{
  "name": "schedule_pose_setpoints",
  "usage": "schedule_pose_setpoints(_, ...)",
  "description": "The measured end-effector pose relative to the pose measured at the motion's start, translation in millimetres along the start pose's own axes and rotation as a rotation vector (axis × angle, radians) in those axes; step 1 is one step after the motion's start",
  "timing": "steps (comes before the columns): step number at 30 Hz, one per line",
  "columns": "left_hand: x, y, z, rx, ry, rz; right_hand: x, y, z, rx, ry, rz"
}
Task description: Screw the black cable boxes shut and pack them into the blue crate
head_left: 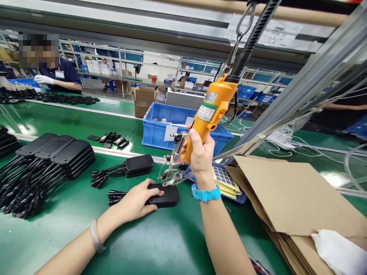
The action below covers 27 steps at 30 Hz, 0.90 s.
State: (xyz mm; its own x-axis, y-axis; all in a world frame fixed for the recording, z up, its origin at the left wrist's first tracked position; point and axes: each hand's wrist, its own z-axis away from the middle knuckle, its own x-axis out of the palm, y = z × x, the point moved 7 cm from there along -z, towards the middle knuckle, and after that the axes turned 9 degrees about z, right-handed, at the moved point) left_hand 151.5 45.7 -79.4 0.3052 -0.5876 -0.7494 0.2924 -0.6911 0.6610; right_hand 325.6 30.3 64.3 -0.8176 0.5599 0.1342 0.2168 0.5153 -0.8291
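My right hand is wrapped round an orange electric screwdriver that hangs from a hook and black cable overhead. Its metal tip points down at a black power adapter lying on the green belt. My left hand lies on the left end of that adapter, fingers curled over it, pressing it down. The adapter's black leads stick out to the left. A blue strap circles my right wrist.
Another adapter lies just behind. Stacks of adapters with cables fill the left. A blue crate stands behind the tool. Cardboard sheets lie right, beside a blue tray with screws. A co-worker sits far left.
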Motion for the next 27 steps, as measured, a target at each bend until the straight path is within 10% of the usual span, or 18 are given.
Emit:
schedule_pose_setpoints(12,4,0,1,0.009,0.035,-0.006,-4,2,15,-0.048,0.117,0.082)
schedule_pose_setpoints(27,13,9,4,-0.189,0.032,-0.198,-25,-98,5,-0.188,0.219,0.171)
